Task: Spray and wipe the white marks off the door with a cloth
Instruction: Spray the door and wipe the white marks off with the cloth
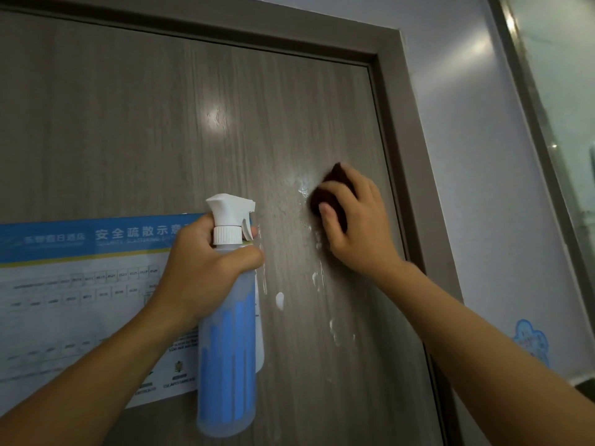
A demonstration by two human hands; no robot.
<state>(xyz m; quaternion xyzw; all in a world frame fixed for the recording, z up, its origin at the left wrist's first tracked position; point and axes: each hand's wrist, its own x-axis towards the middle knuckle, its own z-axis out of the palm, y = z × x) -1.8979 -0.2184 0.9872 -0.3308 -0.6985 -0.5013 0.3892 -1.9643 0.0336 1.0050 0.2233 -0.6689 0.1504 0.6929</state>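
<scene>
While the right hand [355,223] presses a dark cloth [331,196] flat against the grey door [128,123], fingers curled over it, white marks [279,300] streak just below. Left hand [206,268] grips the spray bottle [230,333] before a blue-headed notice [80,284].

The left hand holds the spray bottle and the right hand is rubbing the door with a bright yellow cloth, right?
Not quite. The cloth is dark brown, not bright yellow, as the head view shows. The rest is right: the left hand holds the spray bottle and the right hand presses the cloth on the door.
</scene>
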